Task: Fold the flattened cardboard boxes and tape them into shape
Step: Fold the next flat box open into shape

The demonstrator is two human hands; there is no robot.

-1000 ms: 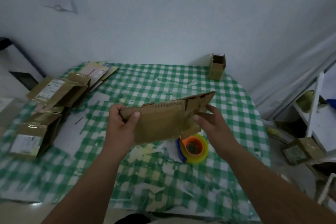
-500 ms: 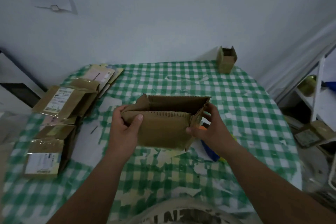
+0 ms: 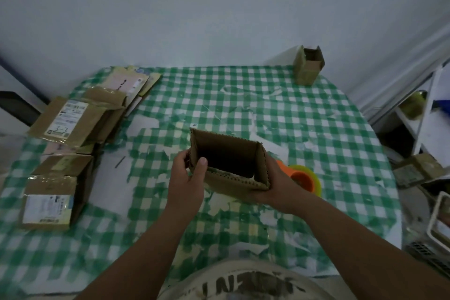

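I hold a small brown cardboard box above the middle of the table, pulled into an open rectangle with its dark inside facing me. My left hand grips its left wall, thumb over the near edge. My right hand cups its right wall and near corner from below. An orange and yellow-green tape dispenser lies on the cloth just right of my right hand, partly hidden by it. Flattened and taped boxes are stacked at the table's left side.
The table wears a green-and-white checked cloth with worn patches. A small open box stands upright at the far right corner by the wall. White shelving and another box sit off the right edge.
The flat cardboard piece has been spread into an open rectangular box shape and tilted so its opening faces me. The tape dispenser is visible again beside my right hand.
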